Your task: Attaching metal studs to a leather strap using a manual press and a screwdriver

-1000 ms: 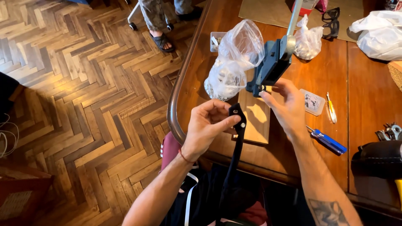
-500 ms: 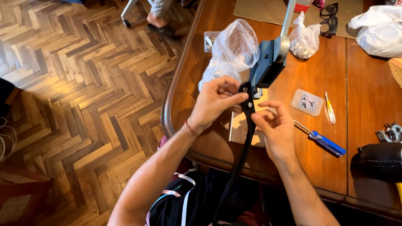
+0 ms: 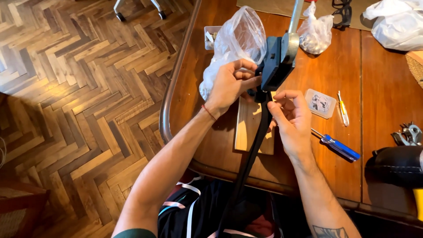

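- Herringbone parquet floor filled the whole left side, with the curved edge of a dark wood tabletop next to it.
- Crumpled clear plastic bag sat on the tabletop near that edge, right behind the left hand.
- Left hand was curled around the lower end of a blue-grey press tool, fingers pinching where the black strap met it.
- The strap ran from the tool's base down off the tabletop toward the person's lap, crossing a pale wooden board.
- Right hand was just beside the strap, thumb and fingers narrowed on its upper edge right under the tool.
- Further right: a small flat packet, a little yellow screwdriver, a blue-handled screwdriver, and a black padded thing at the edge.
- Risk as I see it: both sets of fingertips were really close to the tool's mouth, so a pinch seems possible if it closes. The strap also hung free, so its weight could drag it out of line.
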